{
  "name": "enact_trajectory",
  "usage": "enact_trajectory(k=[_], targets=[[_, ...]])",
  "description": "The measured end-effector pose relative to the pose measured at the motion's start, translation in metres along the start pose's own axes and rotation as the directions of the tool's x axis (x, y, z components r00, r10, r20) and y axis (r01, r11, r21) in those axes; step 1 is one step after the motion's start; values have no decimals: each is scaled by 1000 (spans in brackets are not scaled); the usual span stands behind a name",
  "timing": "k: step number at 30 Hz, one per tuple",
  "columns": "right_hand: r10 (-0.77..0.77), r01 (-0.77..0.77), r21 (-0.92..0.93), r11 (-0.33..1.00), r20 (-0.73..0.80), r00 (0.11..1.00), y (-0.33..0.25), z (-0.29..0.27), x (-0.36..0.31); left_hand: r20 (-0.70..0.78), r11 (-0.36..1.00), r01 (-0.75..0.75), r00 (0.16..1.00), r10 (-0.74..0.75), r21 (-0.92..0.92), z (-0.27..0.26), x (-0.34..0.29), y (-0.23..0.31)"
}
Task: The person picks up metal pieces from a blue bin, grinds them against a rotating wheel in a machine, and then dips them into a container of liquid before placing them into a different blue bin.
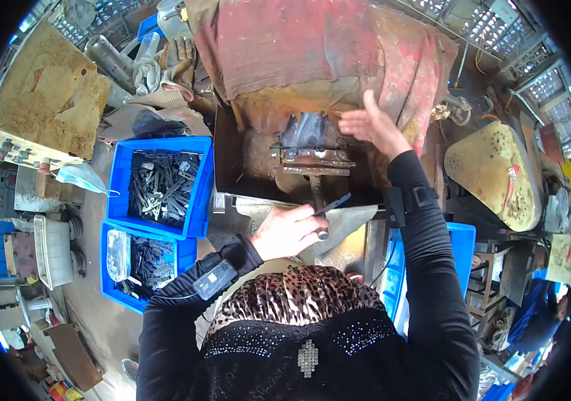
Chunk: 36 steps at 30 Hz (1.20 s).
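Pinched in my left hand [287, 234]: slim black strip [339, 202]; right hand [375, 127] flat; blue rectangular plastic bins [200, 190] hold dark strips [158, 187].

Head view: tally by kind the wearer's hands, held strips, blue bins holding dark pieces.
Hands (left hand, right hand): 2
Held dark strip: 1
Blue bins (upper bin, lower bin): 2
Total: 5

- Six o'clock, gathered leopard-print cloth [292, 294] meets a black rhinestone-dotted top [245, 374], silver diamond-shaped stone motif [307, 359] sparkling!
- Seven o'clock: long black left sleeve [178, 321], grey strapped-on box [215, 279].
- Four o'clock: ruched black right sleeve [436, 267], black strapped case [394, 206] at three.
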State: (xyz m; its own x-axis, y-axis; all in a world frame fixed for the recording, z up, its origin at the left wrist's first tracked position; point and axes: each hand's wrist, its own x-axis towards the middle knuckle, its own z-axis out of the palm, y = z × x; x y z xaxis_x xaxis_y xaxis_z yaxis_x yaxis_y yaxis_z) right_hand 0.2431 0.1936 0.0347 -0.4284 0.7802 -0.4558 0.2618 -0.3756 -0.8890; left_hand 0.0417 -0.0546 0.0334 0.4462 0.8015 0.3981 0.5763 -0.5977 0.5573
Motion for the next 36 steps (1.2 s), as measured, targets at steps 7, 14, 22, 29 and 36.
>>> enact_trajectory(k=[7, 14, 22, 29, 36], targets=[[-119, 72, 251, 965, 174, 977, -3, -10, -13, -79, 997, 20, 997, -26, -78, 2, 0, 2], [170, -157, -310, 938, 16, 985, 43, 12, 65, -51, 998, -4, 999, 1, -65, 12, -12, 0], [430, -424, -77, 903, 151, 890, 67, 44, 132, -108, 997, -23, 994, 15, -69, 18, -17, -3], [443, -490, 144, 860, 266, 856, 73, 59, 143, -58, 993, 6, 998, -12, -114, 9, -12, -2], [206, -236, 67, 969, 302, 931, 22, 49, 74, -18, 996, 8, 1000, -9, -85, 7, -12, -1]])
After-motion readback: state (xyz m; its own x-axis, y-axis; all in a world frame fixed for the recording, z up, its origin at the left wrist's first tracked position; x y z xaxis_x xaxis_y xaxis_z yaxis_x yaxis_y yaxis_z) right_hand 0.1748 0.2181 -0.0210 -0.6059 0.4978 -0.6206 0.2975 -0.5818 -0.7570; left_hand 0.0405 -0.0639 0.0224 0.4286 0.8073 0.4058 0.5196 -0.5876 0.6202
